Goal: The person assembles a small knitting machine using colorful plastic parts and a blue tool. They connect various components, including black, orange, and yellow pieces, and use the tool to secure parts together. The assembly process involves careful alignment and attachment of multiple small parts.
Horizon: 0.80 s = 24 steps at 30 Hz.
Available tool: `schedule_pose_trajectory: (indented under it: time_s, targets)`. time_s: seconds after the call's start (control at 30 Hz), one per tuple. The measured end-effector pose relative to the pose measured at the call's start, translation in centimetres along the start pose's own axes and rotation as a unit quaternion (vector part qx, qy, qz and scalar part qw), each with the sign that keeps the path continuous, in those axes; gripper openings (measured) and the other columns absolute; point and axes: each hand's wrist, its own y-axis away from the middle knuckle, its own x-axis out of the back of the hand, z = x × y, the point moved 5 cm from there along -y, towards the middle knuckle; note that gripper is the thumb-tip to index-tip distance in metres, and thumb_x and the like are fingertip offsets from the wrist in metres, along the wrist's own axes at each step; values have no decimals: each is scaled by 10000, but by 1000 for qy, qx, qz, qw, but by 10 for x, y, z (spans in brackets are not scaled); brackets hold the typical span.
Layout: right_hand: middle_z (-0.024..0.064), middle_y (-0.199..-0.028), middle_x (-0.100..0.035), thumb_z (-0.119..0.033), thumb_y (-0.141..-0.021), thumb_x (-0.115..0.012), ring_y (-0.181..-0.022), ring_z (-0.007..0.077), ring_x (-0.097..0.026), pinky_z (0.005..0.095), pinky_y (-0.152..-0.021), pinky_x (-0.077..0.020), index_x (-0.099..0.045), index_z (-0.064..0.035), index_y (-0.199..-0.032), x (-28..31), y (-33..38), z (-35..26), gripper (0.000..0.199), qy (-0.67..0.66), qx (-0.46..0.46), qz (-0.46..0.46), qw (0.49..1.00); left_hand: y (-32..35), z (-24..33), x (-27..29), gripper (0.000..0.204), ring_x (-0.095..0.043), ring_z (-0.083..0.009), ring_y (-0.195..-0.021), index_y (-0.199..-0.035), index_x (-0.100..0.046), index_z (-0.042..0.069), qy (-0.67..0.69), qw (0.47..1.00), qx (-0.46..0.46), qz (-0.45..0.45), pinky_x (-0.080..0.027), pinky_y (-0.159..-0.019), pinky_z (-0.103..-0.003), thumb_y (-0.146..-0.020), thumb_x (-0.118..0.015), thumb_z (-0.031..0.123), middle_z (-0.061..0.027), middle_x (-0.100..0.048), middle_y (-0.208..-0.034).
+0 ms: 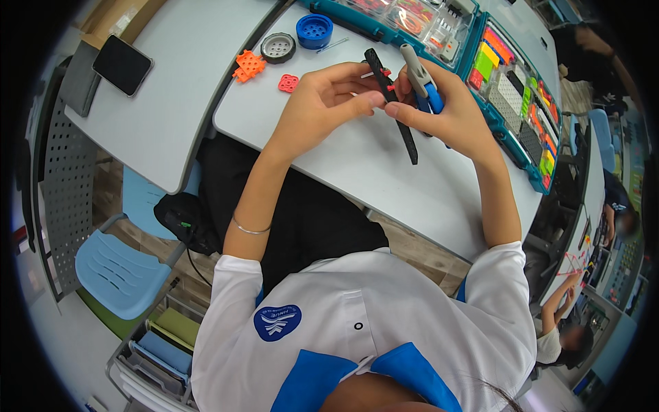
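Above the white table, a long black building-kit beam (408, 137) is tilted between my two hands. My left hand (319, 103) is closed, with fingertips and thumb at the beam's left side. Small red pegs (386, 71) stick out of the beam's right side. My right hand (453, 113) curls round a grey and blue plier-like tool (432, 97), and its thumb tip reaches the beam. The tool's lower part is partly hidden by that hand.
Left of my hands lie a blue wheel (314, 31), a grey wheel with black rim (278, 48), an orange piece (248, 66) and a pink plate (288, 84). Teal kit cases (473, 55) of coloured parts stand behind. A phone (123, 65) rests on the left table. Other people sit far right.
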Motion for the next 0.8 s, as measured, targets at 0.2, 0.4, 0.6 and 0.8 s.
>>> schedule_pose_trajectory:
  time_s: [0.2, 0.4, 0.6, 0.8]
  targets:
    - [5, -817, -612, -314, -809, -785, -731, 80, -609, 225, -646, -447, -594, -82, -954, -1, -1, 8, 334, 6, -36, -39, 999, -3, -4, 17, 365, -715, -198, -914, -1236, -613, -61, 22, 1000, -1, 11, -575, -760, -280, -919, -709, 93, -164, -718, -1042]
    - [63, -819, -675, -312, -859, -699, -761, 119, -659, 242, -695, -490, -592, -55, -1051, -9, 2, -1, 338, -157, -58, -102, 981, 0, 2, 18, 302, -699, -164, -939, -1163, -660, -47, 64, 995, -73, 38, -559, -711, -246, -898, -723, 81, -163, -704, -1108]
    - [56, -932, -635, -245, -901, -698, -786, 116, -662, 268, -757, -527, -591, -19, -1146, -17, 5, -7, 350, -209, -57, -165, 962, 2, 9, 15, 256, -673, -171, -1008, -1118, -684, -31, -5, 997, -65, -49, -576, -772, -270, -879, -674, 58, -164, -663, -1223]
    - [86, -902, -636, -227, -899, -676, -763, 132, -662, 248, -722, -529, -590, -8, -1163, -15, 5, 6, 354, -290, -138, -155, 934, 2, 5, 19, 236, -679, -183, -977, -1129, -683, -38, -3, 998, -39, -53, -590, -785, -288, -909, -658, 42, -140, -673, -1159]
